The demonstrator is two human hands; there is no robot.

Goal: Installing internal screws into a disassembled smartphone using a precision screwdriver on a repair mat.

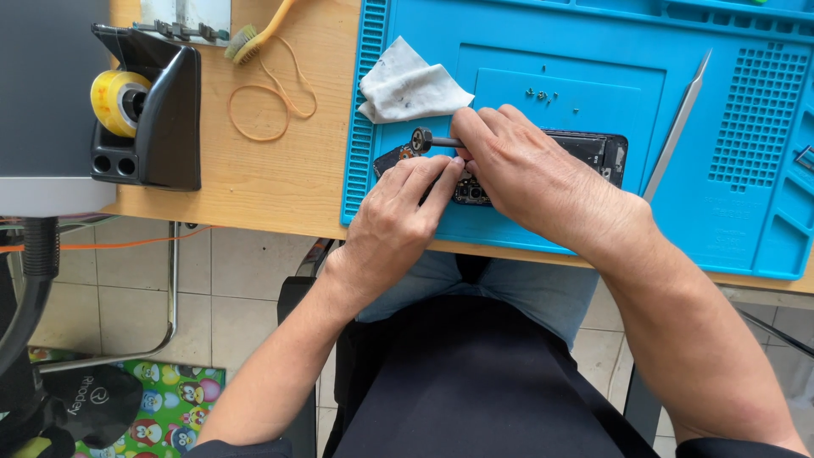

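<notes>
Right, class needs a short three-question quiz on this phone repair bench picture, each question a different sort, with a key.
1. True or false: the right hand holds a screwdriver over the opened phone.
2. What lies on the blue mat just above the hands? A) white cloth B) scissors C) sponge
3. Fill in: the left hand has its fingertips on the ____.

Key:
1. True
2. A, the white cloth
3. Phone
</notes>
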